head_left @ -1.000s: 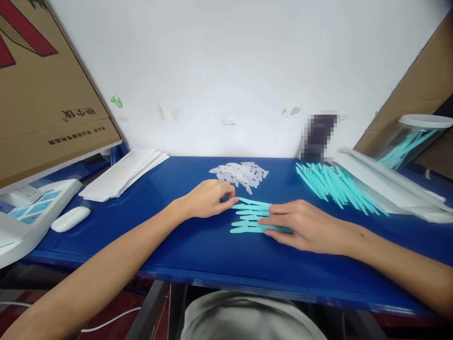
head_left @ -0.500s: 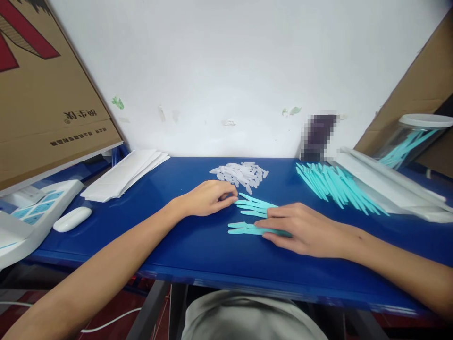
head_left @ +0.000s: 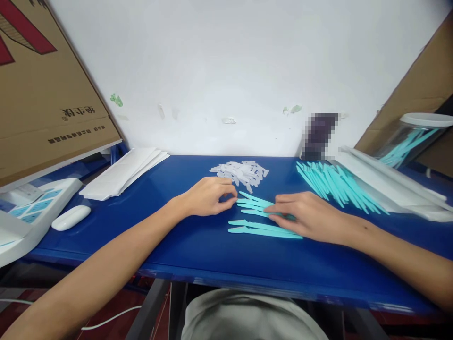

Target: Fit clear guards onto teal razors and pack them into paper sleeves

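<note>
Several thin turquoise plastic sticks lie side by side on the blue table (head_left: 198, 250). Two of these sticks (head_left: 262, 229) sit apart, nearer the front edge. An upper group of sticks (head_left: 252, 203) lies between my hands. My right hand (head_left: 307, 215) rests palm down with its fingers stretched over the right ends of the upper group. My left hand (head_left: 208, 196) is curled beside the left tips of the upper group, thumb and fingers pinched together; what they hold is hidden.
A heap of small white plastic pieces (head_left: 242, 172) lies behind my hands. A large fan of turquoise sticks (head_left: 336, 186) lies at the right, by white sheets (head_left: 385, 182) and a clear jar (head_left: 410, 139). At the left lie white paper (head_left: 122, 172), a white mouse (head_left: 70, 217) and a cardboard box (head_left: 42, 94).
My right hand pulled two sticks toward the front edge, then let them go and moved up onto the upper group. My left hand has barely moved.
</note>
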`<state>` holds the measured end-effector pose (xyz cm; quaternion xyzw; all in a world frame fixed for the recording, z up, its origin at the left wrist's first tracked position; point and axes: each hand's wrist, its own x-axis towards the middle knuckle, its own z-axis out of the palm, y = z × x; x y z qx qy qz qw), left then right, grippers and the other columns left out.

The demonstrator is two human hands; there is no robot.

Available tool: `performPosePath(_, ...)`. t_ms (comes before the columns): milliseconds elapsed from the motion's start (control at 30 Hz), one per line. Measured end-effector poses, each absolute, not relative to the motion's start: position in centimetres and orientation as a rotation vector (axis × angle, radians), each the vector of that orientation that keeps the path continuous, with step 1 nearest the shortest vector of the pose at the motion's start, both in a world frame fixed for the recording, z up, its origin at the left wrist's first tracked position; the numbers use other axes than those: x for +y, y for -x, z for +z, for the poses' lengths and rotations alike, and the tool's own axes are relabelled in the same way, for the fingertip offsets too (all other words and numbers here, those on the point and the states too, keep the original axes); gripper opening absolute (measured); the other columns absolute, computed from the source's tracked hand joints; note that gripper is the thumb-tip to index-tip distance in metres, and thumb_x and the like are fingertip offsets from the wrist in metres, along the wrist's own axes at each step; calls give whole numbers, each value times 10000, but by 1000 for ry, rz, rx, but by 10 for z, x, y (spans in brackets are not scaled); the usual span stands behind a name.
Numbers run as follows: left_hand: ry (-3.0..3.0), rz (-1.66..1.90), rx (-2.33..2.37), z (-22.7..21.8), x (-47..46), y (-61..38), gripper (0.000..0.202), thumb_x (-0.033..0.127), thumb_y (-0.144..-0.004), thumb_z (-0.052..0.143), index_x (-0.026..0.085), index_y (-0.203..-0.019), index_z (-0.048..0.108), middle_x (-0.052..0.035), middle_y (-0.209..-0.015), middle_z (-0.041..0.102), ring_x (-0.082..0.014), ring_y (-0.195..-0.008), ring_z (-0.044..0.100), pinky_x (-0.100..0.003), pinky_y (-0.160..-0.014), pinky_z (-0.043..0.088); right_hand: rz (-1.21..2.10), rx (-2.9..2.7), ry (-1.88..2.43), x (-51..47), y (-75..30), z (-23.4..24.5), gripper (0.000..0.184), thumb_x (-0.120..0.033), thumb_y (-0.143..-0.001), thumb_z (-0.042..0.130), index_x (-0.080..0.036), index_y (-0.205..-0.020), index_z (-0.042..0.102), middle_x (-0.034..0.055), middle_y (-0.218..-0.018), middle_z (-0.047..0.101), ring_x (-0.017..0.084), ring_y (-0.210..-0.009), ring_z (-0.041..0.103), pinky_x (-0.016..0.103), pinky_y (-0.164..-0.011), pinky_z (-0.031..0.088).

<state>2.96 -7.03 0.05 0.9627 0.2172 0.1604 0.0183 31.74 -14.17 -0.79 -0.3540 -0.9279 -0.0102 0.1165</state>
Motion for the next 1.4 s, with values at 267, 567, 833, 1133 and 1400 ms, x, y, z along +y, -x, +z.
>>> performPosePath(267, -2892, 392, 761, -5, -63, -29, 357, 378, -1020, 497, 179, -724, 519, -3, -736, 576, -138, -650, 500, -277, -639, 336, 73, -2744, 977, -147, -308, -9, 359, -290, -1067, 414, -189, -1088, 758, 52, -834, 672, 142, -670, 624, 260, -587, 396)
performPosePath(567, -2871, 318, 845, -4, -65, -29, 408, 469, -1001, 504, 192, -709, 442, 8, -700, 539, -144, -625, 460, -290, -620, 294, -119, -2737, 883, -152, -306, -5, 353, -238, -1059, 399, -163, -1183, 720, 60, -874, 691, 152, -686, 632, 279, -596, 391)
performPosePath(833, -2842, 259, 849, -4, -64, -28, 369, 485, -1009, 497, 195, -781, 495, 6, -759, 580, -147, -655, 477, -289, -627, 302, -227, -2805, 1056, -145, -316, -3, 358, -285, -1058, 407, -198, -1115, 750, 56, -875, 667, 142, -632, 616, 274, -555, 342)
performPosePath(1133, -2837, 270, 808, -4, -63, -29, 370, 443, -1035, 462, 189, -768, 499, 3, -735, 573, -142, -630, 476, -284, -613, 299, -102, -2784, 919, -147, -316, -7, 357, -316, -1069, 420, -218, -1189, 742, 51, -891, 690, 156, -715, 648, 279, -607, 392)
performPosePath(1400, -2852, 245, 797, -1, -66, -30, 273, 368, -1011, 512, 193, -802, 512, 15, -715, 568, -136, -602, 462, -280, -598, 290, -310, -2693, 1165, -142, -318, -7, 380, -317, -1053, 420, -184, -1226, 731, 58, -877, 690, 170, -671, 659, 280, -548, 369)
